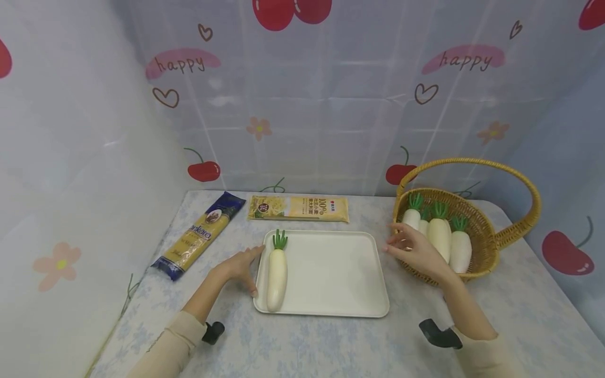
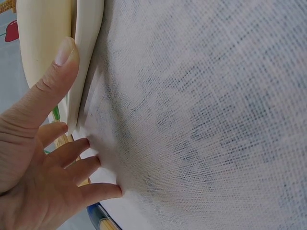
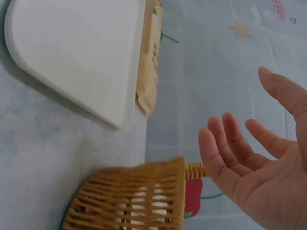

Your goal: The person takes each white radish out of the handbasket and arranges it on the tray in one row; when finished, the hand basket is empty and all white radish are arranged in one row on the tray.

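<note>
A white radish [image 1: 277, 278] with green stalks lies lengthwise along the left side of a white tray [image 1: 335, 273]. My left hand [image 1: 238, 268] is at the tray's left rim, thumb and fingers spread; in the left wrist view the thumb [image 2: 64, 60] overlaps the rim beside the radish. Between the tray and a wicker basket [image 1: 487, 252] hovers my right hand [image 1: 418, 252], fingers loosely bent and holding nothing. Several white radishes [image 1: 439, 236] with green tops sit inside the basket. From the right wrist, the palm and fingers [image 3: 235, 139] appear above the basket's rim.
Behind the tray lies a yellow pasta packet [image 1: 299, 208]. A blue and gold pasta packet [image 1: 200, 233] lies slanted at the back left. The basket's tall handle [image 1: 472, 161] arches over it at the right. A printed curtain [image 1: 302, 105] hangs behind the table.
</note>
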Tool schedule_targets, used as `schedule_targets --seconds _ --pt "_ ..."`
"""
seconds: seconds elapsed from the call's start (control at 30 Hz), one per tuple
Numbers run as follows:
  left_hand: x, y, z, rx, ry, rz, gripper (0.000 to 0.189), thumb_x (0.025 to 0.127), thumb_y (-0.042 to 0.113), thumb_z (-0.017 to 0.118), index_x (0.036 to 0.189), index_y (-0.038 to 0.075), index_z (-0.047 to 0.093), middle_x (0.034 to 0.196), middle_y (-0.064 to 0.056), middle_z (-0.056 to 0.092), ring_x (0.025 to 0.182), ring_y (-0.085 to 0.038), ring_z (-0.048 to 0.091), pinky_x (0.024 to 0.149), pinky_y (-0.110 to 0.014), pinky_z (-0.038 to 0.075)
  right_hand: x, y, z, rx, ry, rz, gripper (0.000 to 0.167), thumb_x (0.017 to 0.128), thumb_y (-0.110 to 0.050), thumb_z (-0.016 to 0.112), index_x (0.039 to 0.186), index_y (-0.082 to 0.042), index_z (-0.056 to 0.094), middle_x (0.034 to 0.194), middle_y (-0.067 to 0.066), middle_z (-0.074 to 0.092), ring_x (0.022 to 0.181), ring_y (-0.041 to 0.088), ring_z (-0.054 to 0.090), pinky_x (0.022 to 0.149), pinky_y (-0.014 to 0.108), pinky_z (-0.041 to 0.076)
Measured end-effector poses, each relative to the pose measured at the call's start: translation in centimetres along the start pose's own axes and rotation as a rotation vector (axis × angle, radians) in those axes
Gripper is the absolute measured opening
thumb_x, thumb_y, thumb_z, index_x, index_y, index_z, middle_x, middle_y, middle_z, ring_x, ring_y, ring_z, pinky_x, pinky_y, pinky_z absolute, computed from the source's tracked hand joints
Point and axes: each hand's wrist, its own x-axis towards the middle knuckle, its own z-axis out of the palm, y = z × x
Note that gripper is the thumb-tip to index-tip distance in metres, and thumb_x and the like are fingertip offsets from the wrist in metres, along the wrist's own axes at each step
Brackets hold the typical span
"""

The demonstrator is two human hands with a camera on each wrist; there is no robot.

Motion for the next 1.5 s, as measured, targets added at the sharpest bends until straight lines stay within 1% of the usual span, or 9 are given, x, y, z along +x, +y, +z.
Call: schedule_targets --seconds 0.17,0.33,0.43,0.63,0.8,0.93,1.17,1.3,1.5 --pt "0.0 0.0 -0.1 0.000 0.002 -0.002 0.122 0.048 0.014 0.092 0.148 0.001 0.023 0.151 -0.025 0.023 0.138 -0.045 0.017 0.113 -0.055 0.019 -0.8 0.9 -2.9 -0.059 0.041 0.039 0.063 0.091 -0.020 0.063 0.139 0.008 0.034 0.112 0.027 0.059 0.100 0.040 0.060 0.080 0.043 0.055" --pt "0.0 0.0 0.0 -0.001 0.003 -0.008 0.122 0.048 0.014 0.092 0.148 0.002 0.023 0.151 -0.024 0.023 0.139 -0.044 0.017 0.113 -0.055 0.018 -1.5 2.0 -5.5 -0.109 0.067 0.124 0.068 0.093 -0.030 0.060 0.142 0.005 0.030 0.118 0.030 0.055 0.106 0.046 0.055 0.082 0.052 0.052" --pt "0.0 0.0 0.0 -0.005 0.003 -0.010 0.122 0.048 0.015 0.092 0.148 0.003 0.024 0.151 -0.024 0.023 0.139 -0.044 0.017 0.113 -0.055 0.018 -1.8 3.0 -6.7 -0.125 0.085 0.168 0.070 0.093 -0.034 0.058 0.143 0.005 0.029 0.119 0.032 0.053 0.107 0.049 0.053 0.081 0.053 0.052" --pt "0.0 0.2 0.0 -0.011 -0.002 -0.020 0.123 0.048 0.016 0.092 0.149 0.004 0.023 0.152 -0.024 0.022 0.139 -0.043 0.017 0.113 -0.055 0.018 -2.3 5.3 -8.6 -0.161 0.126 0.187 0.069 0.093 -0.032 0.058 0.141 0.008 0.029 0.120 0.035 0.051 0.109 0.051 0.050 0.078 0.050 0.051" --pt "0.0 0.3 -0.1 -0.013 -0.003 -0.017 0.123 0.049 0.016 0.092 0.149 0.004 0.023 0.152 -0.023 0.022 0.140 -0.042 0.016 0.113 -0.055 0.018 -2.4 6.6 -9.7 -0.160 0.142 0.231 0.073 0.093 -0.032 0.057 0.142 0.011 0.024 0.125 0.041 0.044 0.112 0.055 0.044 0.083 0.058 0.047" --pt "0.0 0.3 -0.1 -0.014 0.004 -0.009 0.122 0.049 0.015 0.092 0.149 0.004 0.023 0.152 -0.023 0.022 0.139 -0.043 0.017 0.113 -0.055 0.018 -2.4 7.3 -10.8 -0.168 0.104 0.306 0.081 0.093 -0.036 0.056 0.143 0.014 0.016 0.132 0.045 0.031 0.118 0.059 0.032 0.089 0.065 0.039" --pt "0.0 0.4 -0.2 -0.012 0.006 -0.007 0.122 0.049 0.015 0.092 0.149 0.003 0.023 0.152 -0.024 0.022 0.139 -0.044 0.017 0.113 -0.056 0.018 -1.9 8.6 -12.4 -0.300 0.014 0.419 0.090 0.091 -0.041 0.058 0.138 0.021 0.014 0.132 0.049 0.023 0.115 0.063 0.030 0.089 0.067 0.037" --pt "0.0 0.5 -0.3 -0.014 0.006 -0.007 0.122 0.049 0.015 0.092 0.149 0.003 0.023 0.152 -0.024 0.022 0.139 -0.043 0.016 0.113 -0.056 0.018 -1.3 8.7 -12.9 -0.366 -0.034 0.438 0.091 0.089 -0.039 0.060 0.135 0.025 0.015 0.131 0.050 0.020 0.115 0.064 0.028 0.092 0.069 0.033" --pt "0.2 0.3 -0.3 -0.011 0.001 -0.005 0.122 0.049 0.016 0.092 0.149 0.004 0.023 0.152 -0.023 0.022 0.139 -0.043 0.016 0.113 -0.055 0.018 -0.6 9.1 -13.3 -0.335 -0.105 0.479 0.097 0.086 -0.032 0.064 0.134 0.028 0.005 0.131 0.052 0.014 0.120 0.065 0.019 0.098 0.069 0.027"
